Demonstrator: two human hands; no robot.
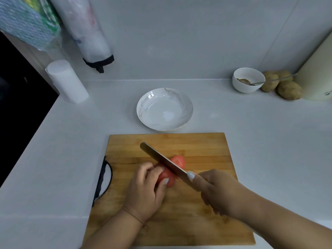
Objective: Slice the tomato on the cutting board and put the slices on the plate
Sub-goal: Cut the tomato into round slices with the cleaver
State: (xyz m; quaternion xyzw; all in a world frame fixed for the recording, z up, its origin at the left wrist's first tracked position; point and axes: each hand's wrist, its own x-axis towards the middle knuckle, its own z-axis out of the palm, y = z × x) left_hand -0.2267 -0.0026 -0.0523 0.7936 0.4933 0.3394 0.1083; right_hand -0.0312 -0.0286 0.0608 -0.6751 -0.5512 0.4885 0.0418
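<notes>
Both forearms come in from the bottom edge, and from where I sit the slicing step looks to be well in hand. On the cutting board [201, 146] my left hand [145, 191] is curled over the tomato [167, 177], fingers bent and thumb pressed to its near side, pinning it down. My right hand [215, 191] is wrapped tight round the handle of the knife [165, 163], forefinger stretched along the spine, with the blade running diagonally up and to the left across the fruit. Just beyond the blade, on the side away from my left hand, one slice [179, 161] stands apart from the body, cut face showing. How deep the edge sits in the flesh I cannot tell. I judge the next move to be drawing the blade down and through, while the left fingertips stay tucked back from the edge. Past the far edge of the board the plate [143, 112] holds no tomato, so the transfer is not yet begun.
</notes>
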